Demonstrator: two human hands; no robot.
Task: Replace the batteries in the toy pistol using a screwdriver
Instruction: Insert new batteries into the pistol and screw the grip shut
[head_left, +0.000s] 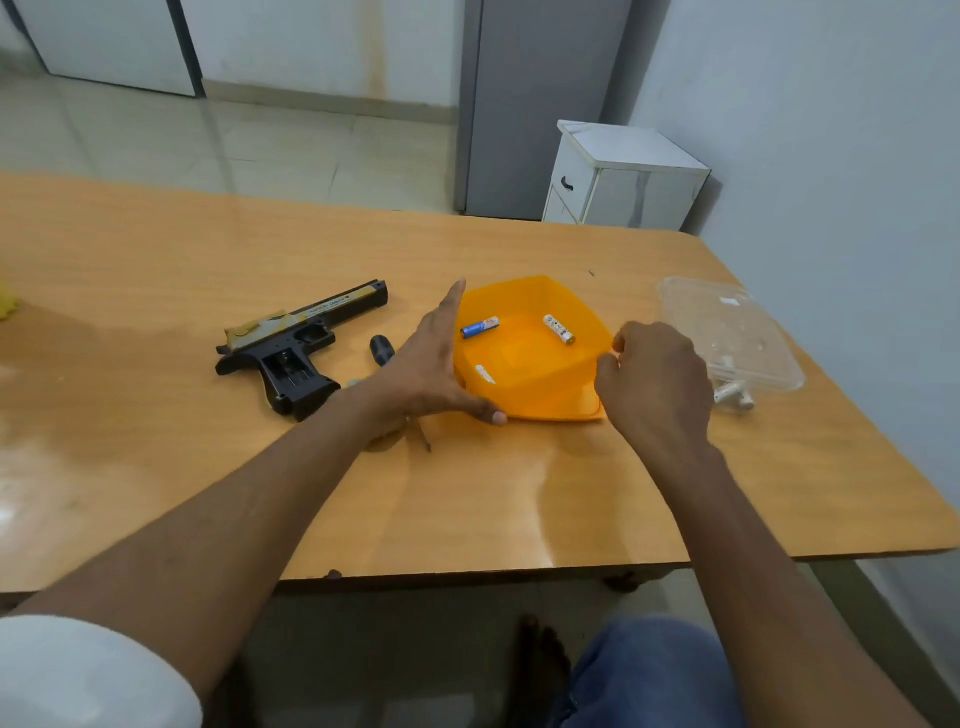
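From the head camera, the wooden surface (156, 249) carries everything. Near its centre sits an orange tray (540, 384) holding three batteries: a blue one (479, 327) at its 10 o'clock, a white patterned one (559, 329) at 1 o'clock, and a third (485, 374), partly hidden, near the 8 o'clock side.

The left hand (431, 364) lies flat and spread, fingers straight, against the tray's 9 o'clock wall, thumb along the near edge. The right hand (657, 382) has its fingers curled in, pinching the tray's rim at 3 o'clock.

The toy pistol (296, 345) lies on its side at 9 o'clock from the tray, well apart from it, its grip compartment open. The screwdriver (383, 351) lies between pistol and tray, mostly under the left hand.

At 3 o'clock a clear plastic lid (737, 332) rests, with white batteries (732, 395) at its near edge.
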